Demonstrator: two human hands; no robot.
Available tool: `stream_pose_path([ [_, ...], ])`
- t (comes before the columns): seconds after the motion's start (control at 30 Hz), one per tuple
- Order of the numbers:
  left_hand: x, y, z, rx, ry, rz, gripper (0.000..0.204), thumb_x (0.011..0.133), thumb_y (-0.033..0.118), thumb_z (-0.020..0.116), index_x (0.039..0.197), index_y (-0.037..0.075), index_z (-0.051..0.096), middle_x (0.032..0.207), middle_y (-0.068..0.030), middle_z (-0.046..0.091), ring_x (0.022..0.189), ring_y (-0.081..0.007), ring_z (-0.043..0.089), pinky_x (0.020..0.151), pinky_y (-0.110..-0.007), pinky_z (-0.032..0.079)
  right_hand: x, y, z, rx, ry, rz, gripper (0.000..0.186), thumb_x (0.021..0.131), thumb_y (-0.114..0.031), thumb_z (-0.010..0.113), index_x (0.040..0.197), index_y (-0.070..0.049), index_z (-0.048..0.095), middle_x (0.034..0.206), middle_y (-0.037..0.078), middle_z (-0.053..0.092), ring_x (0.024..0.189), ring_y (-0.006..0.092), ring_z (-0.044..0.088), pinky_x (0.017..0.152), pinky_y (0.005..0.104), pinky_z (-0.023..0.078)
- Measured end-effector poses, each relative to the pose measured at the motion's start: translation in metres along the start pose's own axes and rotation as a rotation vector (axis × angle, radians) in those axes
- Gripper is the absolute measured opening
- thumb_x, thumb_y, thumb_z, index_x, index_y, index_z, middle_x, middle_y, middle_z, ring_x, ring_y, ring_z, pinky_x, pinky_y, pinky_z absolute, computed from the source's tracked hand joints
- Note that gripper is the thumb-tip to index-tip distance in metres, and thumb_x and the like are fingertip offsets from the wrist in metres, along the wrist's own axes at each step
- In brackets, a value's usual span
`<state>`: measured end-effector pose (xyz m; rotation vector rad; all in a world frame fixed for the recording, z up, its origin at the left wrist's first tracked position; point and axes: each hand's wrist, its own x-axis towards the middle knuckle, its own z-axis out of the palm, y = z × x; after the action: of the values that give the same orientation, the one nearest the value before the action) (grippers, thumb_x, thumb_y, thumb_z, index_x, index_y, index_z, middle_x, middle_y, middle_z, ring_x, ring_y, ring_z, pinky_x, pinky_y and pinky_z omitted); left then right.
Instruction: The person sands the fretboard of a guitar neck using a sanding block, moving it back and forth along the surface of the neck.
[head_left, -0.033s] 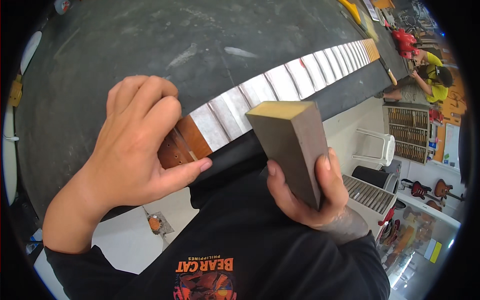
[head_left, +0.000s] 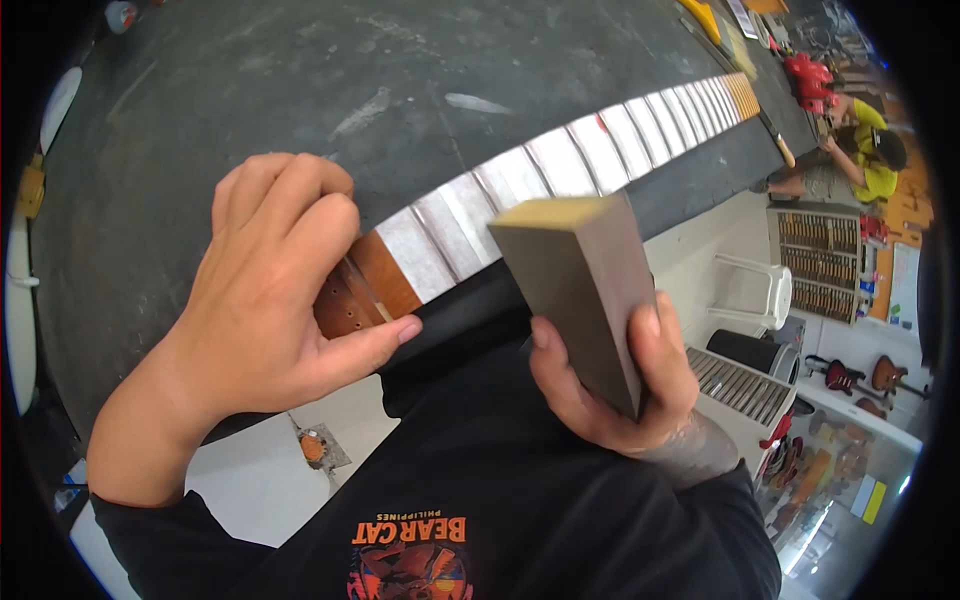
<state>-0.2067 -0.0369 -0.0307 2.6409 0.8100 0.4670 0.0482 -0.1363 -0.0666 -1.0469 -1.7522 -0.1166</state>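
Note:
A guitar neck (head_left: 520, 180) lies across the dark workbench top (head_left: 250, 90), running from near my left hand to the far right. Pale strips cover its fingerboard between the frets, while bare orange-brown wood shows at both ends. My left hand (head_left: 270, 250) grips the near end, fingers curled over the far side and thumb along the near edge. In my right hand (head_left: 625, 390) is a grey-brown sanding block (head_left: 565, 280) with a yellowish end face. The hand holds it tilted up, in front of the neck; whether block and neck touch, I cannot tell.
A wooden-handled tool (head_left: 785, 152) and a yellow-handled one (head_left: 703, 20) lie beyond the neck's far end. Near a red vise (head_left: 810, 82), a person in a yellow top (head_left: 880, 185) works. A white stool (head_left: 765, 290) and a rack of metal tools (head_left: 740, 388) stand at right.
The sanding block has shifted very slightly left in my right hand's grip area and its end looks blurred. My left hand stays on the guitar neck.

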Motion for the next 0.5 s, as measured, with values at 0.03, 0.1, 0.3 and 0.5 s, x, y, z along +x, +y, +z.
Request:
stream_pose_path([
  [0.03,0.001,0.000,0.000,-0.005,-0.015,0.016,0.057,0.071,0.038,0.086,0.100,0.001,0.054,0.111,-0.0166,0.051,0.106,-0.0363,0.047,0.101,-0.047,0.036,0.000,-0.002,0.003,-0.011,0.018,0.019,0.076,0.068,0.008,0.085,0.139,0.003,0.061,0.097,0.013,0.072,0.071,0.0252,0.063,0.061,0.0343,0.051],
  [0.1,-0.002,-0.004,0.002,0.007,0.004,-0.012,0.056,0.071,0.038,0.085,0.099,0.001,0.054,0.111,-0.0165,0.051,0.107,-0.0364,0.047,0.102,-0.047,0.036,0.027,0.010,0.024,-0.096,-0.037,-0.006,0.069,0.071,0.003,0.082,0.137,0.002,0.062,0.097,0.011,0.070,0.073,0.0252,0.062,0.062,0.0346,0.050],
  [0.3,-0.008,-0.006,0.000,0.009,0.021,-0.018,0.056,0.071,0.039,0.084,0.099,0.001,0.053,0.112,-0.0171,0.052,0.108,-0.0363,0.047,0.103,-0.047,0.036,0.032,0.011,0.025,-0.099,-0.103,-0.034,0.066,0.074,0.001,0.083,0.136,0.002,0.062,0.107,0.014,0.072,0.081,0.0262,0.068,0.068,0.0341,0.052],
  [0.5,-0.002,-0.002,0.000,0.023,-0.007,-0.014,0.057,0.073,0.041,0.084,0.099,0.001,0.052,0.112,-0.0176,0.052,0.108,-0.0367,0.046,0.102,-0.047,0.036,0.010,-0.009,-0.004,-0.042,-0.125,0.071,0.070,0.073,0.007,0.085,0.137,0.002,0.058,0.108,0.022,0.073,0.084,0.0295,0.071,0.069,0.0358,0.054],
])
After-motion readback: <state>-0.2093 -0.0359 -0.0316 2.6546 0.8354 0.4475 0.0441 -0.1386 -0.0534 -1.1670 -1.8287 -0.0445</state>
